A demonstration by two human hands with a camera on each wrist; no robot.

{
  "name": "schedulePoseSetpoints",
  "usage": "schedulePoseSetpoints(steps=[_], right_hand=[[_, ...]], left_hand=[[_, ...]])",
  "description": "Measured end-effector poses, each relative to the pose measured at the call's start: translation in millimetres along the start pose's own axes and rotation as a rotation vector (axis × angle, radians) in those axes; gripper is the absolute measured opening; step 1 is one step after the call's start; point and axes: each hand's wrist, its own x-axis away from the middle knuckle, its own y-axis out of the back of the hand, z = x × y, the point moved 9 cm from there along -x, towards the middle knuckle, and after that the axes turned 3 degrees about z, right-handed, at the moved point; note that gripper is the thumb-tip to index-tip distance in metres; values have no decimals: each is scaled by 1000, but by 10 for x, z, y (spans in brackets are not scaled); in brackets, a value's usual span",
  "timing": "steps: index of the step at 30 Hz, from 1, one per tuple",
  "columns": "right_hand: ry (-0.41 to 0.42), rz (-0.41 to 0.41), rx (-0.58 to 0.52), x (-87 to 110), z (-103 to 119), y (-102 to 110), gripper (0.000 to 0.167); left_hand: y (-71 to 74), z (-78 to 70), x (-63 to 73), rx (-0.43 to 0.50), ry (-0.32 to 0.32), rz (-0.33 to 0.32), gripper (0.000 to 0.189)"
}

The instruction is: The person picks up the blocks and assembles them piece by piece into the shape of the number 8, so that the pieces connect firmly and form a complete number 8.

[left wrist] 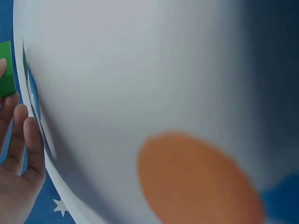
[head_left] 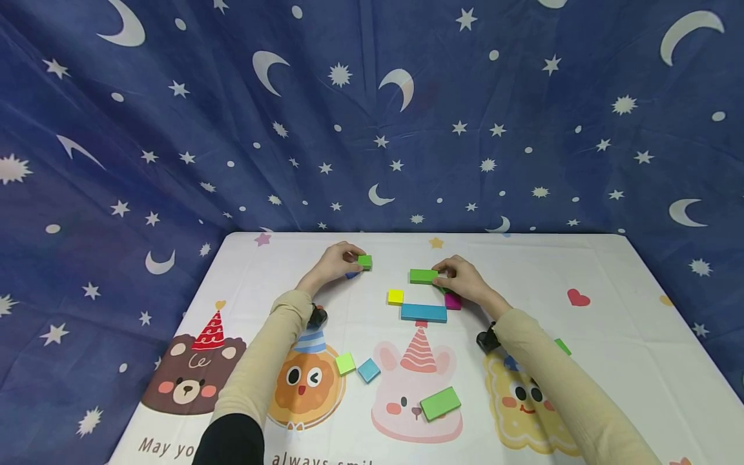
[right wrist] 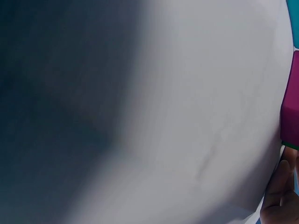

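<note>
In the head view my left hand (head_left: 336, 262) pinches a small green block (head_left: 365, 261) between thumb and fingers. A blue block (head_left: 352, 275), mostly covered, shows just below that hand. My right hand (head_left: 467, 281) pinches the right end of a long green block (head_left: 423, 276). Under its fingers a bit of another green piece shows, beside a magenta block (head_left: 453, 301). A long blue block (head_left: 424, 313) lies nearer, with a yellow block (head_left: 396, 297) at its upper left. The left wrist view catches the green block (left wrist: 7, 77) at its edge; the right wrist view shows the magenta block (right wrist: 290, 105).
Nearer on the white printed tablecloth (head_left: 616, 284) lie a lime block (head_left: 345, 363), a small blue block (head_left: 369, 371) and a long green block (head_left: 440, 404). Another green block (head_left: 562, 347) is partly behind the right sleeve. A blue starry curtain (head_left: 325, 148) stands behind the table.
</note>
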Motion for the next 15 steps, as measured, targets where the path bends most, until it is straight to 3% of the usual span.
schedulePoseSetpoints(steps=[15], right_hand=[[-11,2,0,-8,-25,-9,34]], left_hand=[[-146,-190,4,5,-52,43,36]])
